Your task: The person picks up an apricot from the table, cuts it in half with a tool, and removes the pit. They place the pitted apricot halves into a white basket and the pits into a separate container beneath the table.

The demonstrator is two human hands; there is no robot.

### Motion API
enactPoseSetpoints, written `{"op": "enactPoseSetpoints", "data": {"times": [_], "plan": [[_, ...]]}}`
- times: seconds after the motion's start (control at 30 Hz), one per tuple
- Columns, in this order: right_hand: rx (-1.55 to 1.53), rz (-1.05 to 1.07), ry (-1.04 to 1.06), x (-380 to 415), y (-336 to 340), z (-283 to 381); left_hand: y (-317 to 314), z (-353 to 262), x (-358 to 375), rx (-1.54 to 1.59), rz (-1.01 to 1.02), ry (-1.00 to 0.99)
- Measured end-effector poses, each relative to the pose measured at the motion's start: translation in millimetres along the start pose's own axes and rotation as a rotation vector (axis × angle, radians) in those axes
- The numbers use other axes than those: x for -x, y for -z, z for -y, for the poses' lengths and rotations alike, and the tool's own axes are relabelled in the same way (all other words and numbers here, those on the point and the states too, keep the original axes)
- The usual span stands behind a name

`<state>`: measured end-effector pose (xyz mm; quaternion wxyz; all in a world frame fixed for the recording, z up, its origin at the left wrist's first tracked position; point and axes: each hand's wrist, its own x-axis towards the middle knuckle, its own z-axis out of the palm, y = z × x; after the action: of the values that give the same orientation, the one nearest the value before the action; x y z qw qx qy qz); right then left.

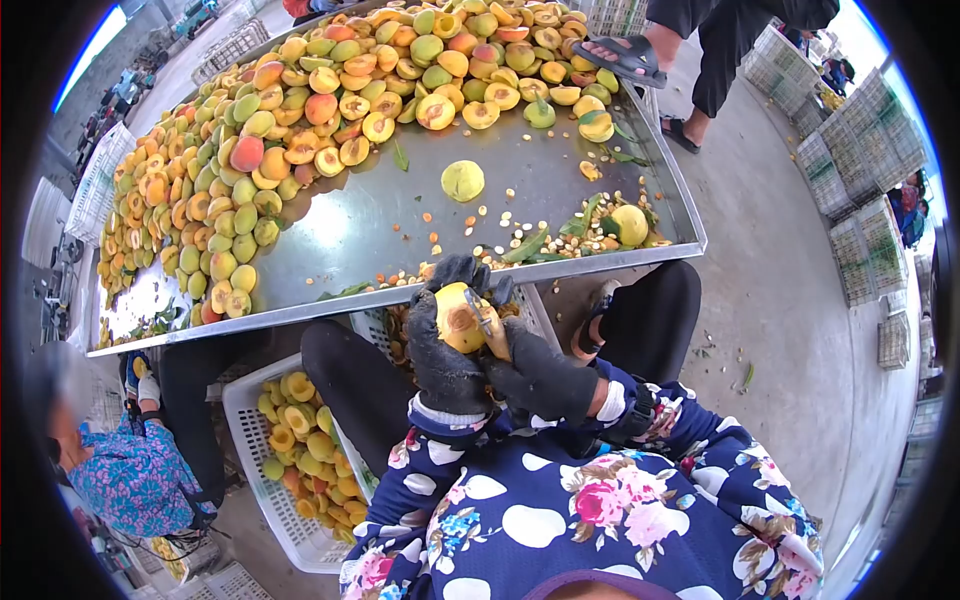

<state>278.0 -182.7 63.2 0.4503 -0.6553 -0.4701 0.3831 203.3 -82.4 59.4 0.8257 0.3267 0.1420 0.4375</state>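
Observation:
My left hand (445, 362), in a dark glove, is wrapped round a yellow peach (456, 318) whose brownish, cut-looking face is turned up. In my right hand (545, 372), also gloved, is a pitting knife with a light wooden handle (494, 335). Its metal end touches the right side of the peach, and the exact shape of the tip is hard to make out. Both hands are close together in front of the metal table's near edge (400, 296), above my lap. Partly hidden below them is a crate holding pits or scraps.
Halved and whole peaches (330, 110) are heaped on the table; loose pits, leaves and a whole peach (462, 181) lie nearer. A white crate (245, 425) of peach halves stands at left beside a seated person (135, 480). Another person's sandalled foot (625, 57) rests at the far corner. Stacked crates (860, 150) stand right.

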Motion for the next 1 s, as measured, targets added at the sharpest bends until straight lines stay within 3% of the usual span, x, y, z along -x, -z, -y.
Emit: {"op": "enactPoseSetpoints", "data": {"times": [0.07,0.27,0.33,0.37,0.43,0.57,0.67,0.73,0.77,0.83,0.87,0.93,1.0], "plan": [[0.024,-0.006,0.079,2,-1,-2,8,6,1,-0.105,0.022,-0.069],[0.012,0.097,0.049,-3,-2,-6,26,9,-2,0.171,-0.082,0.043],[0.061,0.116,0.067,-6,-3,-10,37,5,-6,-0.271,0.086,0.029],[0.059,0.118,0.066,-7,-2,-9,41,4,-7,-0.272,0.083,0.03],[0.118,0.237,-0.085,-9,6,6,46,1,-8,-0.586,0.199,0.008],[0.22,0.224,-0.048,-11,3,5,52,-6,-11,-0.728,0.249,-0.016],[-0.03,0.297,-0.202,-17,7,23,69,8,-18,-0.762,0.217,-0.082],[-0.461,0.41,-0.522,-24,10,43,85,21,-22,-0.783,0.192,-0.13],[-0.46,0.412,-0.522,-25,9,42,102,27,-24,-0.783,0.19,-0.131],[-0.583,0.418,-0.507,-24,8,39,118,27,-25,-0.582,0.273,0.115],[-0.584,0.421,-0.509,-25,6,35,124,31,-22,-0.583,0.27,0.116],[-0.267,0.382,-0.344,-26,4,28,87,16,-20,-0.875,0.278,-0.134],[-0.349,0.404,-0.411,-25,7,28,94,12,-22,-0.909,0.32,-0.042]]}}
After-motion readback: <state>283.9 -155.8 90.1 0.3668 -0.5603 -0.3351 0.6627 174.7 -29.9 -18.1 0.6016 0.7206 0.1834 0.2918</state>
